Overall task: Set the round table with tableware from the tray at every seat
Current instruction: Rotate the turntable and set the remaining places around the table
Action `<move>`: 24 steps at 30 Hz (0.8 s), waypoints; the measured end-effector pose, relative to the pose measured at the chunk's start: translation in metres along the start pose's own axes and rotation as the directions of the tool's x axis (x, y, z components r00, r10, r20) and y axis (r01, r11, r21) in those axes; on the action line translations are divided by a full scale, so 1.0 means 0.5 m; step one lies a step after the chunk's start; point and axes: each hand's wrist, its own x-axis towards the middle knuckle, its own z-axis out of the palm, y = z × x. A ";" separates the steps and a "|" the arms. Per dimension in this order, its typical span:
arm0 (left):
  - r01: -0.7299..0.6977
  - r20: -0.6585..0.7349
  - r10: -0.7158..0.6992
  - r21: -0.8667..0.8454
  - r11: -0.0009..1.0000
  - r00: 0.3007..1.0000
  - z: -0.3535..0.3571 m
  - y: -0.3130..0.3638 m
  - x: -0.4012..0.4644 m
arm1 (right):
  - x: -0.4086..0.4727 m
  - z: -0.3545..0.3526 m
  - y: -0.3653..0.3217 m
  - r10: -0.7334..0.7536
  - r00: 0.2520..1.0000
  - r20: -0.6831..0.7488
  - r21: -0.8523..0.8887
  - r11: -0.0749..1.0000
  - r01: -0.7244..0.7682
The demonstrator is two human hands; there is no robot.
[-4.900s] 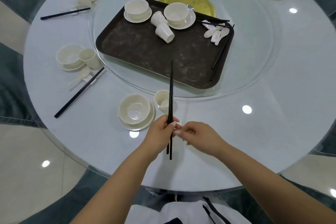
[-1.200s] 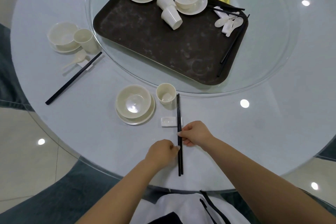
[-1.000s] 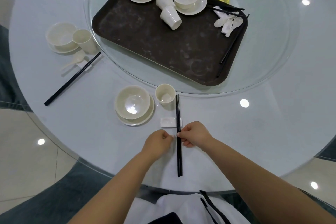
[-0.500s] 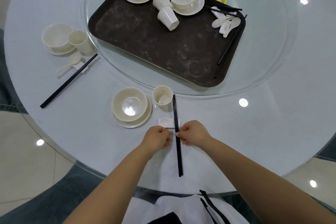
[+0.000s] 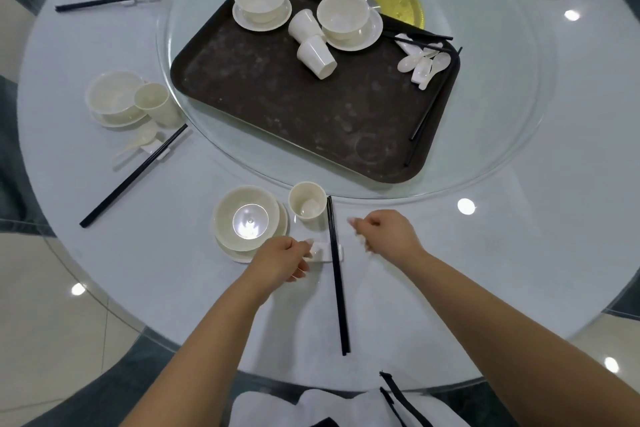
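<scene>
Head view, round white table [image 5: 519, 270], glass turntable [image 5: 502, 97], tiled floor [image 5: 52, 322]

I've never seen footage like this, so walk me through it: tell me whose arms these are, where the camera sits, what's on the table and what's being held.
There is no machine: a person wears one camera on the head, looking down at their own arms. The left hand touches the small white chopstick rest with its fingers. The right hand hovers beside it, fingers loosely curled, holding nothing. Black chopsticks lie across the rest, next to a cup and a bowl on a saucer. Farther off, a dark tray on a glass turntable carries more bowls, cups, spoons and chopsticks. Other seats are already set.
</scene>
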 end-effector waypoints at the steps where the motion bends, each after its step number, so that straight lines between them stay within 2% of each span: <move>1: -0.015 -0.002 0.015 0.005 1.000 1.000 -0.008 0.012 -0.001 | 0.009 -0.018 -0.012 -0.017 0.999 -0.029 0.034 0.999 0.018; 6: -0.119 -0.077 0.120 0.014 0.993 0.990 -0.036 0.088 -0.002 | 0.068 -0.093 -0.062 -0.080 0.980 -0.181 0.117 0.988 0.103; 11: -0.242 -0.126 0.244 0.032 0.970 0.962 -0.048 0.169 0.015 | 0.155 -0.150 -0.097 -0.017 0.966 -0.259 0.256 0.963 0.086; 18: -0.301 -0.142 0.303 0.039 0.953 0.942 -0.046 0.252 0.075 | 0.281 -0.246 -0.109 0.071 0.927 -0.369 0.280 0.959 0.039; 24: -0.302 -0.137 0.303 0.029 0.953 0.943 -0.030 0.281 0.123 | 0.379 -0.291 -0.124 0.074 0.879 -0.470 0.185 0.983 0.016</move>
